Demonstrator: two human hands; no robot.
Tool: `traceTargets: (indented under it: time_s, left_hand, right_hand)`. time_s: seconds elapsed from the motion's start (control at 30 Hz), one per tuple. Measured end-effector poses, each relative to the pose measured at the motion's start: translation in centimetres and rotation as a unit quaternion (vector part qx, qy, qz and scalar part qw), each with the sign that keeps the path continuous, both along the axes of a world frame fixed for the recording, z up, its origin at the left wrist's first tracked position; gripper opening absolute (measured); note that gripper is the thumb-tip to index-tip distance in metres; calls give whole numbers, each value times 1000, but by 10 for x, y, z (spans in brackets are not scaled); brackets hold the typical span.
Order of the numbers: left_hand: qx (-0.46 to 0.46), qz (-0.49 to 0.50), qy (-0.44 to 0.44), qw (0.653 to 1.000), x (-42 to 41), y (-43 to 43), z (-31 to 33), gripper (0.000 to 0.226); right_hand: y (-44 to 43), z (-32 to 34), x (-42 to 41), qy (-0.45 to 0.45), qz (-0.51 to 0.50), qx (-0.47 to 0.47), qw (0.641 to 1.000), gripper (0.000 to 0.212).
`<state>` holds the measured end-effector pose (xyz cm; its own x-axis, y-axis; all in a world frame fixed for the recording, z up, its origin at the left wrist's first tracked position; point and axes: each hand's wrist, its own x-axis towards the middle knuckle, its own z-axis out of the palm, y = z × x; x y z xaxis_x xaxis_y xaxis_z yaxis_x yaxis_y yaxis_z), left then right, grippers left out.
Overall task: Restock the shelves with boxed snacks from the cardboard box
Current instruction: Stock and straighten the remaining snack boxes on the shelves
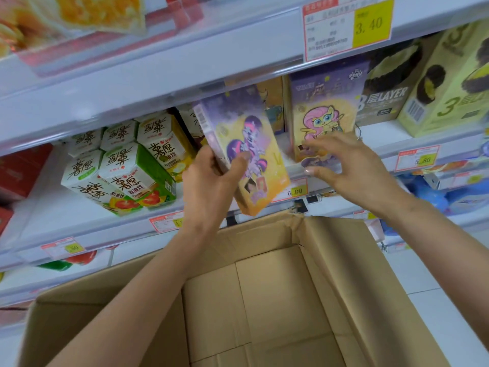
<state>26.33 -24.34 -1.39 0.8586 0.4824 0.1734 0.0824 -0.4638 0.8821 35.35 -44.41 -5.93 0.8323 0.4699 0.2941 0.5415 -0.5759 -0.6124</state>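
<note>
- My left grip [209, 181] was closed on the pony snack box [246, 149] along its lower left edge only, with the thumb [238, 162] laid across the front and the fingers behind. With so little of the box in hand, I judged it could twist or slide out.
- The box was tilted. Its top leaned left, tucked under the rail of the upper shelf [185, 75], and its bottom corner hung out past the shelf lip above the cardboard box [344, 260]. Pushed in at that slant, the top corner might have caught the rail and levered the box out of my hold.
- If it had dropped, it would likely have landed in the cardboard box, whose visible floor showed no other stock. A dented corner was the worst I expected.
- My right grip [352, 168] was wide, fingers spread and holding nothing, in front of the foot of the standing pony box [321, 115] on the shelf [375, 133]. Blur hid whether it touched. A careless nudge could have tipped that box backward or sideways.
- The slot between the standing box and the green-and-white cartons [127, 168] looked narrow. Swinging in too far left risked knocking that stack.
</note>
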Motion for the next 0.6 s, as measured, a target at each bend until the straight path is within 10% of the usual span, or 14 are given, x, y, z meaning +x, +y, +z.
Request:
traceTargets:
  time_s: [0.6]
  left_hand:
    - [306,27,171,936,88,-16,-2,47]
  right_hand:
    - [3,-18,-3,-92,-10,-75,993,30]
